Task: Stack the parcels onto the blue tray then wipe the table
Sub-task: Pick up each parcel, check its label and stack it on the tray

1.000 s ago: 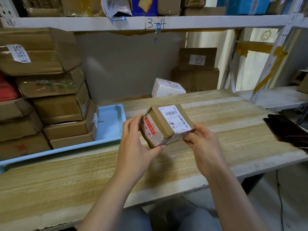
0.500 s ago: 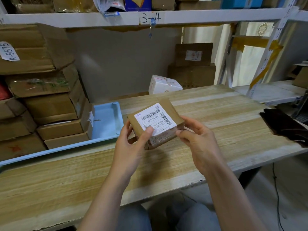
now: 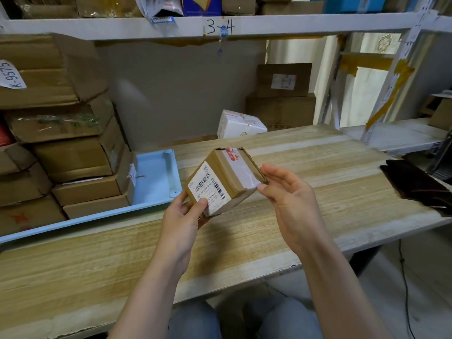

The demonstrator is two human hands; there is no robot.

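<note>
A small brown cardboard parcel [image 3: 223, 178] with a white barcode label is held tilted above the wooden table [image 3: 318, 192]. My left hand [image 3: 182, 217] grips its lower left corner, thumb on the label. At the parcel's right edge, the fingertips of my right hand [image 3: 288, 204] touch it while the other fingers spread. The blue tray [image 3: 156, 182] lies at the left on the table, with a tall stack of brown parcels [image 3: 73, 152] on it. A dark cloth [image 3: 415, 184] lies at the table's right end.
A white parcel [image 3: 241, 124] sits at the table's far edge, with two brown boxes [image 3: 281, 101] stacked behind it. A white shelf [image 3: 220, 25] marked 3-4 runs overhead with more goods. A metal rack [image 3: 401, 138] stands to the right.
The parcel has been turned in my hands: the label now faces left and a taped side faces up. My right hand has loosened to a fingertip touch.
</note>
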